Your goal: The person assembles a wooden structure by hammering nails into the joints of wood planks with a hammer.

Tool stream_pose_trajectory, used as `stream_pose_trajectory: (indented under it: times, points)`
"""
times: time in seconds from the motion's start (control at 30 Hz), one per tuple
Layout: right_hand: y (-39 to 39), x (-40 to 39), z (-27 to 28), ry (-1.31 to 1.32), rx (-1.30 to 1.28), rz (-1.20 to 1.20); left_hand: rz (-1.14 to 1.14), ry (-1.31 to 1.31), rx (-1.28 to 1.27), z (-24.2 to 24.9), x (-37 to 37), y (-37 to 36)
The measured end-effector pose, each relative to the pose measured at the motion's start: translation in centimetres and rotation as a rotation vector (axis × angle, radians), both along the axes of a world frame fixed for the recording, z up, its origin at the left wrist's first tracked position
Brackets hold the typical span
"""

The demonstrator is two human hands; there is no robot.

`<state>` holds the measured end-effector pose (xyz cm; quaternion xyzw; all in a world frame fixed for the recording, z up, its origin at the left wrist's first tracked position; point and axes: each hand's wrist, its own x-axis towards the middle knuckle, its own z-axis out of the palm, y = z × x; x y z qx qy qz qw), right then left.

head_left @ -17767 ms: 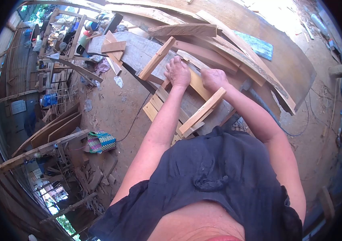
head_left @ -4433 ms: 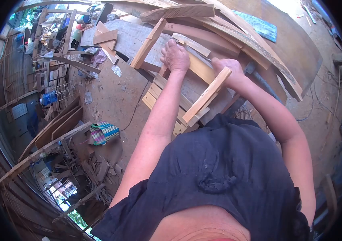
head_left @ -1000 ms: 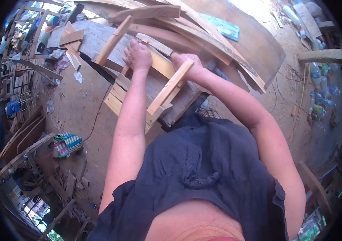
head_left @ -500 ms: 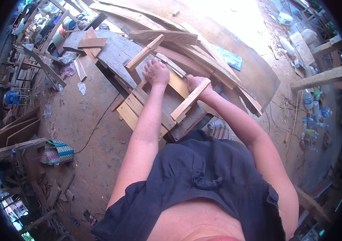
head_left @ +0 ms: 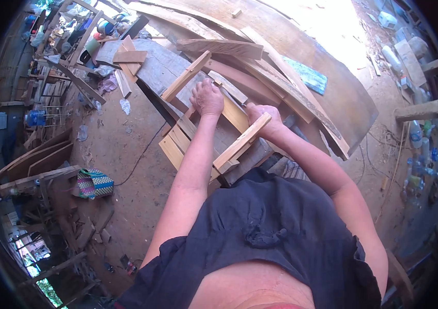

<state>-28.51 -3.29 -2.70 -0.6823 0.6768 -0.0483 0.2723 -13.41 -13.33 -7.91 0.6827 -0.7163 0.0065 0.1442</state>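
Observation:
A partly assembled wooden frame (head_left: 243,142) lies tilted in front of me, with upright posts and several flat slats. My left hand (head_left: 207,98) is closed over its far part, beside the tall post (head_left: 187,76); the fingertips are curled out of sight. My right hand (head_left: 265,119) is closed at the frame's right side, thumb side up, partly behind the nearer post. Between the two hands runs a yellowish slat (head_left: 235,113). Under my left forearm other pale slats (head_left: 173,149) stick out to the left.
A grey plank (head_left: 162,69) lies under the frame, with offcuts (head_left: 130,55) on its far end. Long boards (head_left: 270,72) and a blue-painted piece (head_left: 305,75) are beyond. A woven basket (head_left: 95,184) stands on the dirt floor at left. Plastic bottles (head_left: 425,154) lie at right.
The whole view has shifted slightly right and down. Both hands stay at nearly the same places on the frame, with my left fingers a little more curled.

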Motion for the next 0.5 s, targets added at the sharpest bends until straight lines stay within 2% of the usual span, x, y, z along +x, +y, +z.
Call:
stream_pose_trajectory:
  times: [0.5]
  points:
    - [-0.2,-0.3,-0.9,-0.132,-0.045,-0.045,-0.030,-0.025,-0.029,-0.7,0.0,-0.4]
